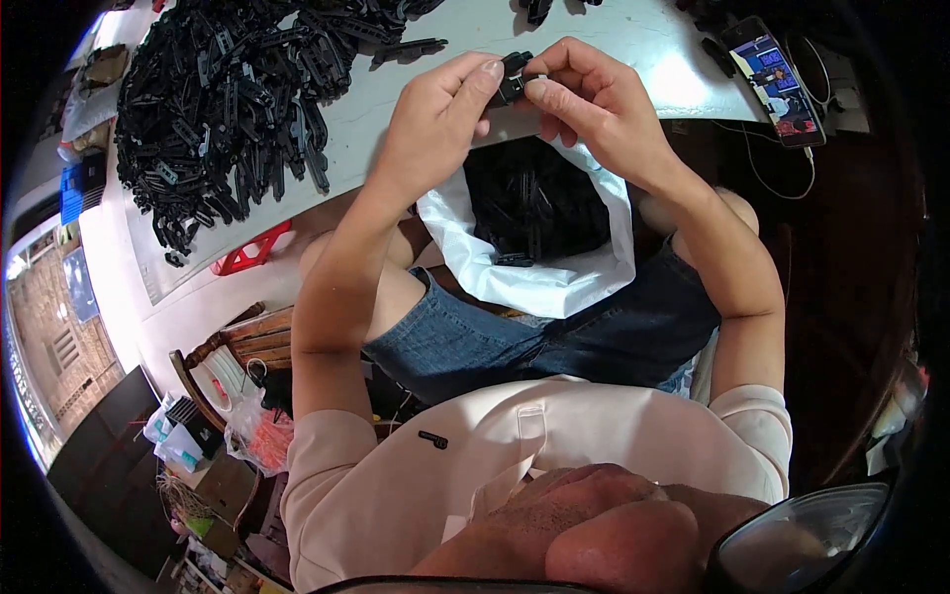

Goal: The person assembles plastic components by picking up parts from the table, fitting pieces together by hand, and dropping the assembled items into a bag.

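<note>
Over the table's near edge, my left hand grips a small black plastic part, its thumb pressed on the top. My right hand is closed in a pinch, thumb and forefinger right at that part's right side. Whatever lies between those right fingertips is too small to make out. Below both hands, between my knees, an open white bag holds many black plastic pieces. On the table to the left spreads a large heap of slim black plastic parts.
The pale table runs across the top. At its right end lies a lit phone with a white cable. A red stool shows under the table's left side. Further left are a wooden chair and a bag of orange-pink stuff.
</note>
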`<state>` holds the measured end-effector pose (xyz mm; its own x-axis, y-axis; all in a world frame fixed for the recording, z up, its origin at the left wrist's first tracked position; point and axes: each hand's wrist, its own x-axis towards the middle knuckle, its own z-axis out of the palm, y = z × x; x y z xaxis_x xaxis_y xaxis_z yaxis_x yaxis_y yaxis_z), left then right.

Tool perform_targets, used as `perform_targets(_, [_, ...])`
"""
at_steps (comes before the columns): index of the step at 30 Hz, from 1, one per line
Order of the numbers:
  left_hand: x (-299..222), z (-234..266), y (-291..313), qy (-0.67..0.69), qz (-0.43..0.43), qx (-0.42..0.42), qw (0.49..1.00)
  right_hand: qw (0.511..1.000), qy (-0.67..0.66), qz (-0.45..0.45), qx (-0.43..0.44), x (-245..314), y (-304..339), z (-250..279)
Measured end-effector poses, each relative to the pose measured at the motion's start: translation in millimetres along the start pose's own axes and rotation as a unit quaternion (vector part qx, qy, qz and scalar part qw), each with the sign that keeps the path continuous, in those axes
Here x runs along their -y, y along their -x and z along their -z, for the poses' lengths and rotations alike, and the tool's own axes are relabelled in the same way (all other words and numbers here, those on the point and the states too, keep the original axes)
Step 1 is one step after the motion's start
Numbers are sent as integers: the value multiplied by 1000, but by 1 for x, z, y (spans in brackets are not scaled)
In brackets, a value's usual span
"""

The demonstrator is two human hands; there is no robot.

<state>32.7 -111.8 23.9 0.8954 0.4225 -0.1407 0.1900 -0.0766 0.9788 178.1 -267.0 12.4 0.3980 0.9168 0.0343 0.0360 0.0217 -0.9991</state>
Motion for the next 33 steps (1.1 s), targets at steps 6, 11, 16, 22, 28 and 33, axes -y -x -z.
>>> perform_targets(6, [0, -5, 4, -91, -93, 5, 992, 999, -46, -11, 22, 1, 0, 2])
perform_targets(11, [-2, -4, 3, -193, -157, 13, 969, 999, -43, -10, 28, 0, -1, 6])
perform_targets(16, [-8, 1, 3, -163, -105, 19, 981, 1000, -18, 13, 13, -3, -4, 7])
perform_targets(22, [-18, 1, 7, -206, -148, 54, 966, 921, 286, 168, -203, -10, -24, 34])
perform_targets(28, [-14, -6, 12, -336, -192, 144, 911, 810, 501, 154, -263, -13, -49, 53])
perform_targets(33, [-5, 2, 9, -439, -226, 36, 869, 810, 514, 168, -228, -22, -52, 56])
